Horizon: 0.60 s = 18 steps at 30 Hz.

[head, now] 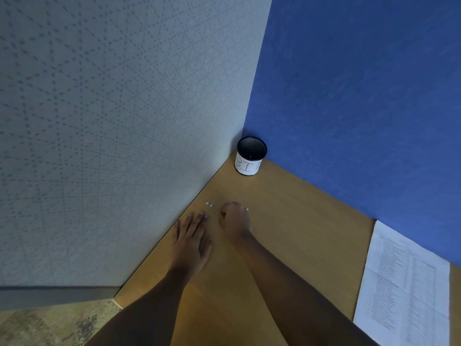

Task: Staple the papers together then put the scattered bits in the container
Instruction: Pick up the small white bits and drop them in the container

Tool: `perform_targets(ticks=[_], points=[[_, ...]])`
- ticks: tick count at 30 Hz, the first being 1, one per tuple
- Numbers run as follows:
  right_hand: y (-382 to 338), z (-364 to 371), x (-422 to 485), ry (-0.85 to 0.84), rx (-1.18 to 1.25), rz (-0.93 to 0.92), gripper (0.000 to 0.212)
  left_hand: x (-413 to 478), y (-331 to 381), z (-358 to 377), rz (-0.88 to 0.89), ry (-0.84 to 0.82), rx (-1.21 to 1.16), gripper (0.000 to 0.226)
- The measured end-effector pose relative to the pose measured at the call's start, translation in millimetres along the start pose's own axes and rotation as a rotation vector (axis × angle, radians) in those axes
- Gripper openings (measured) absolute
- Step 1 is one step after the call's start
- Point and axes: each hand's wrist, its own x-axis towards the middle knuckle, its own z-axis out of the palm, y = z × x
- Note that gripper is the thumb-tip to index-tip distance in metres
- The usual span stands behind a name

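Paper bits (pixel 209 204) lie just beyond the flat, open left hand (pixel 192 242); right hand (pixel 234 218) curls beside them, grip unclear.

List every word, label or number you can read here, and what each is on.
"BI" and part of a third letter, probably N: handwritten on the white label of the cup.
Papers: lines of print, too small and blurred to read.
No other text is visible.
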Motion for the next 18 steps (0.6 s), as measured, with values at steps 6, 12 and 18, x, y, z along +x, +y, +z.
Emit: perform_targets(ticks=[6, 12, 18], points=[[6.7, 4.3, 11.0, -0.03, 0.188, 0.112, 0.014, 0.2, -0.2, -0.3, -0.005, -0.011, -0.007, 0.06], [25.0, -25.8, 16.6, -0.076, 0.782, 0.412, 0.016, 0.0, 0.4, -2.5, -0.001, 0.001, -0.004, 0.06], [39.1, -54.4, 31.3, -0.223, 1.2, 0.59, 0.005, -0.2, -0.3, -1.3, -0.008, -0.017, 0.008, 0.059]])
